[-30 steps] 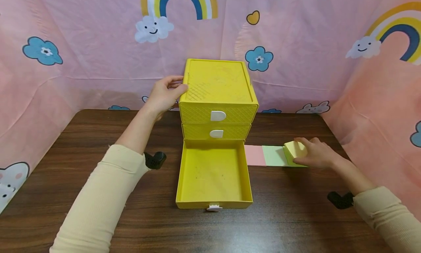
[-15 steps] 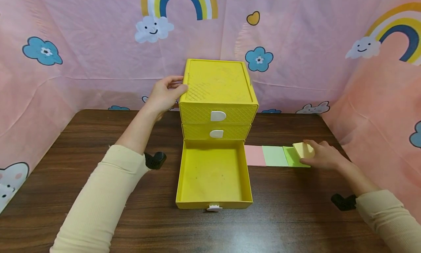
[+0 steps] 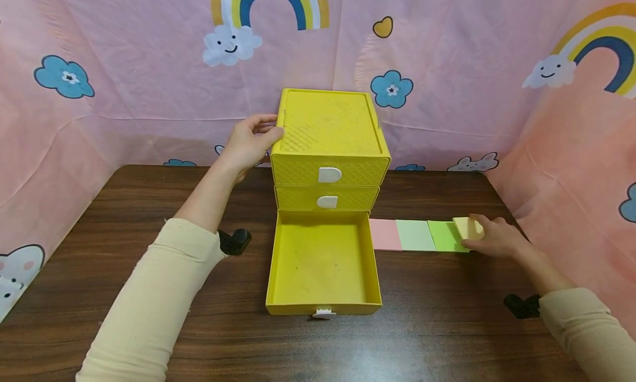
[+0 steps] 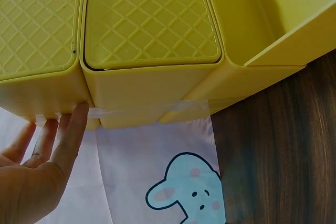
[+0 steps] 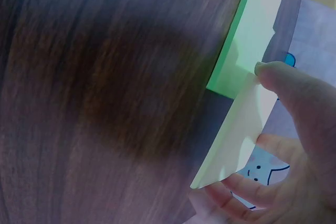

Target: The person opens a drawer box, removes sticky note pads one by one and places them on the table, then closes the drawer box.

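A yellow drawer unit (image 3: 330, 122) stands on the table; its bottom drawer (image 3: 323, 260) is pulled out with nothing inside. My left hand (image 3: 252, 142) rests on the unit's upper left side; in the left wrist view its fingers (image 4: 73, 135) lie straight against the yellow wall. My right hand (image 3: 497, 235) holds a pale yellow sticky note pad (image 3: 467, 228) by its edges, between thumb and fingers in the right wrist view. That pad (image 5: 236, 129) is tilted beside a green pad (image 3: 447, 237). Left of it lie a mint pad (image 3: 414, 235) and a pink pad (image 3: 385, 234).
A dark wooden table (image 3: 422, 327) carries everything. The two upper drawers, with white handles (image 3: 329, 175), are pushed in. Pink patterned cloth (image 3: 437, 56) hangs behind and at both sides. The row of pads begins at the open drawer's right side.
My right hand has moved right with the pale yellow pad, off the green pad, which now shows nearly whole. My left hand has stayed on the drawer unit.
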Demonstrator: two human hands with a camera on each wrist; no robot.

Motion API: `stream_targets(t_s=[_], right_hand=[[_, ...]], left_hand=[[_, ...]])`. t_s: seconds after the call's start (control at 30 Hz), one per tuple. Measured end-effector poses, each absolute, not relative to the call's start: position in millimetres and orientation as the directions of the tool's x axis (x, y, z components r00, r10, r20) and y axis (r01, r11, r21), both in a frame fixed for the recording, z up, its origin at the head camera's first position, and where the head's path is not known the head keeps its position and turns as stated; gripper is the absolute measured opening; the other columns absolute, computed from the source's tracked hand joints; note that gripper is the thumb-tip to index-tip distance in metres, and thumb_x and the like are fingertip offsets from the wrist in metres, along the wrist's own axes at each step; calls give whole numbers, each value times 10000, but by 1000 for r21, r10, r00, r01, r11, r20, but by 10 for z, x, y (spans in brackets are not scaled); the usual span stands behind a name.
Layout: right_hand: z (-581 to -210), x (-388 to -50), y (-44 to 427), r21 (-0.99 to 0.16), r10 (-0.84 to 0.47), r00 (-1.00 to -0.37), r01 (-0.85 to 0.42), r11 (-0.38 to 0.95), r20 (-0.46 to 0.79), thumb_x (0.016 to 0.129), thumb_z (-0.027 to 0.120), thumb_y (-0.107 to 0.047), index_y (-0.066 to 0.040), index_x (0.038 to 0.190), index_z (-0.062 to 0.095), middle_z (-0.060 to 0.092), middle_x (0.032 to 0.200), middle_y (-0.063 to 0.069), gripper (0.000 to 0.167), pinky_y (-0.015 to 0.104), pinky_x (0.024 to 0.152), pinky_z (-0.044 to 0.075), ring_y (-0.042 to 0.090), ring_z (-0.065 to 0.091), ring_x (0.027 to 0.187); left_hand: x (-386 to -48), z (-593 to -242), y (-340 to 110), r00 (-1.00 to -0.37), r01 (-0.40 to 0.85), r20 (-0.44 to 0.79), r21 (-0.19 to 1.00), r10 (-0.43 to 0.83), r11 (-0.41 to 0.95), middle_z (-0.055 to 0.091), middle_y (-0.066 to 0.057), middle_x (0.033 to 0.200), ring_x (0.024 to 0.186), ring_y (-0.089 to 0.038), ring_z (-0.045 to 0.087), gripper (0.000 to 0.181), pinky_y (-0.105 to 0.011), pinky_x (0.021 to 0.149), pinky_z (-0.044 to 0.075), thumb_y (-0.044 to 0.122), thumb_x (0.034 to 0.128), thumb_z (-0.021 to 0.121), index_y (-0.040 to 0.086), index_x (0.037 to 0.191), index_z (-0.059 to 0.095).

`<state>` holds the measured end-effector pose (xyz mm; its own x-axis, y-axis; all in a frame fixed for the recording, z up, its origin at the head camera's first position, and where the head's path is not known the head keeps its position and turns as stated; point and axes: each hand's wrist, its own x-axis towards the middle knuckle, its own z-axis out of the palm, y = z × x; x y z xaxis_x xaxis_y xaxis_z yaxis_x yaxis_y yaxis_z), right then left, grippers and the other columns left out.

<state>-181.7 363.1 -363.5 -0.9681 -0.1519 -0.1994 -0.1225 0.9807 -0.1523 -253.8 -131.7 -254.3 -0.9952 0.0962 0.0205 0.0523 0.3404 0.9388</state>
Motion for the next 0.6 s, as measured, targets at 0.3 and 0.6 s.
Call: stream_targets(t_s=[0.3, 0.6], right_hand=[[-3699, -1848, 3719, -136, -141, -968, -114, 984, -208, 819, 616, -472, 107, 1315, 345, 505, 1097, 415, 809, 569, 710, 434, 563, 442, 1027], [-3738, -1847, 3761, -152, -127, -966, -93, 984, -226, 823, 609, -487, 110, 1310, 331, 482, 1121, 425, 819, 579, 716, 425, 583, 416, 1037]], left_hand=[[-2534, -2537, -1314, -995, 51, 19, 939, 97, 341, 431, -74, 1355, 1220, -212, 424, 507, -366, 936, 452, 301, 917, 542, 159, 1385, 412], [-2548, -2549, -1313, -995, 45, 15, 945, 95, 324, 437, -73, 1347, 1188, -208, 452, 496, -346, 867, 498, 297, 917, 542, 163, 1379, 420]])
